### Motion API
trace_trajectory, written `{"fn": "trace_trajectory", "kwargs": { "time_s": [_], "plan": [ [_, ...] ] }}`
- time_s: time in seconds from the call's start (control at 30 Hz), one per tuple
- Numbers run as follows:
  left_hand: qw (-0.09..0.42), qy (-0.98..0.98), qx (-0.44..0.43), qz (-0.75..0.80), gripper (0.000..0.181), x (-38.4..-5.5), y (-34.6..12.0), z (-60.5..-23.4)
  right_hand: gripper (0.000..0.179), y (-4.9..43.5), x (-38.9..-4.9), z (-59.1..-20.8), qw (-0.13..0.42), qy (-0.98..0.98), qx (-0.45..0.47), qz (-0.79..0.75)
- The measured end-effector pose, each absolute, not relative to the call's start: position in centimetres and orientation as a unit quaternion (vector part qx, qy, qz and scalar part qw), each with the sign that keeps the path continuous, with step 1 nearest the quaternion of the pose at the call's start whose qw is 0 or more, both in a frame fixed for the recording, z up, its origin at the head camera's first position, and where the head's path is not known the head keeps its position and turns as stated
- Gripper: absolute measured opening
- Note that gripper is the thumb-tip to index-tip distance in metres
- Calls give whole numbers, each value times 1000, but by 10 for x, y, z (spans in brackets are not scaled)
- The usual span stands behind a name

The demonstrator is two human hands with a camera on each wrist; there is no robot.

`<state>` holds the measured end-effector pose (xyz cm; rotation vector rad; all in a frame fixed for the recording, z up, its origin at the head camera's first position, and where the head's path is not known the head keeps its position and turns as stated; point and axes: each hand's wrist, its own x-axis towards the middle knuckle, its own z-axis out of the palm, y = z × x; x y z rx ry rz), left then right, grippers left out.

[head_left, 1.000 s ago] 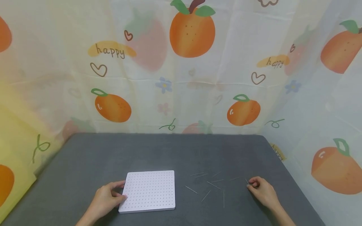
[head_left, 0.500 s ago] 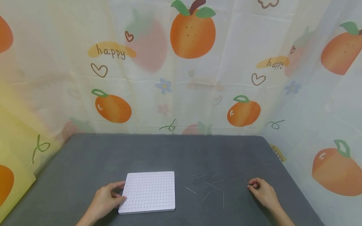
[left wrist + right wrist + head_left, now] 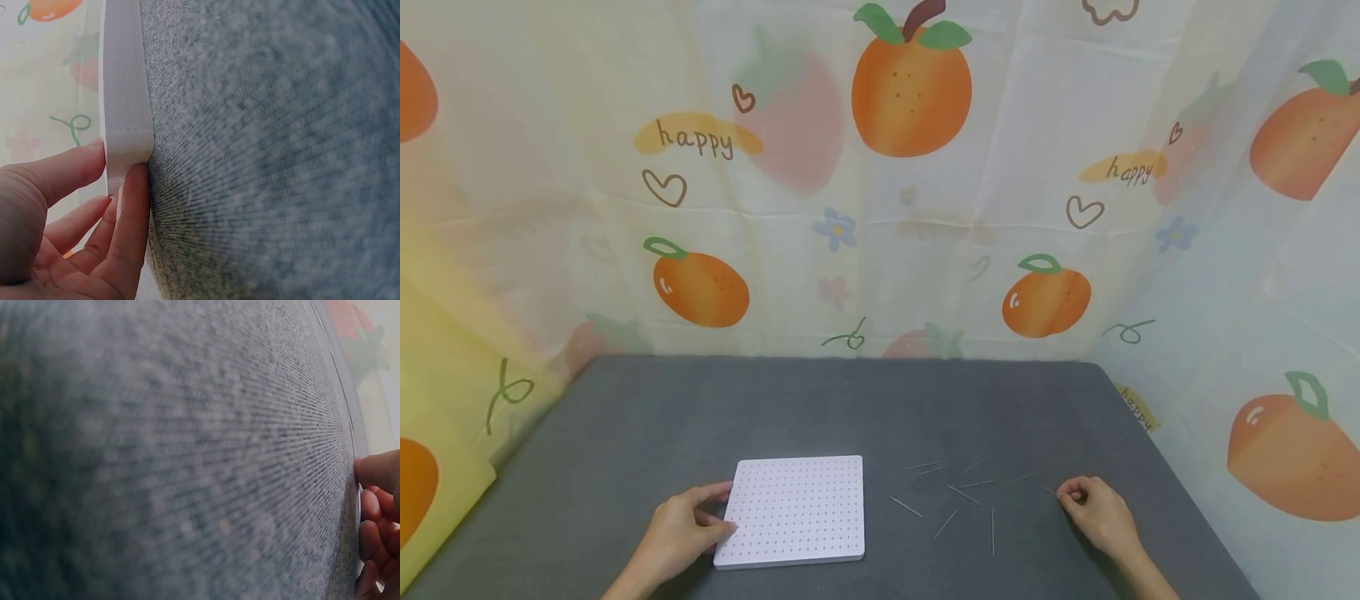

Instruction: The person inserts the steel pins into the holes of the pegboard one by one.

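Note:
A white square board with rows of small holes (image 3: 797, 510) lies flat on the dark grey table. My left hand (image 3: 676, 530) holds its left edge, thumb and fingers spread along it; the left wrist view shows the fingertips against the board's pale side wall (image 3: 128, 81). Over on the right, my right hand (image 3: 1097, 512) pinches a thin metal pin (image 3: 1049, 489), whose tip sticks out to the left of the fingers. In the right wrist view the thumb and curled fingers (image 3: 378, 500) are close to the table surface.
Several thin metal pins lie scattered between the board and my right hand, among them a slanted pin (image 3: 907, 507) and a lengthwise pin (image 3: 992, 532). A fruit-print curtain (image 3: 910, 250) hangs behind the table (image 3: 850, 400) and at both sides.
The pin in my right hand has swung from slanting upward to nearly flat, and less of it shows. My left hand and the board have stayed in place.

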<state>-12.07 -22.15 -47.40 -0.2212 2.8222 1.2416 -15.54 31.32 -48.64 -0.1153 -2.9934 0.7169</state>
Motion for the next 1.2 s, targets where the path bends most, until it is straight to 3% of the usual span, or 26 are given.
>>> {"fn": "trace_trajectory", "kwargs": {
  "time_s": [1.2],
  "plan": [
    [26,913,-85,397,57,-119,-221,-473,9,309,-167,-470,16,-967,16,254]
  ]
}}
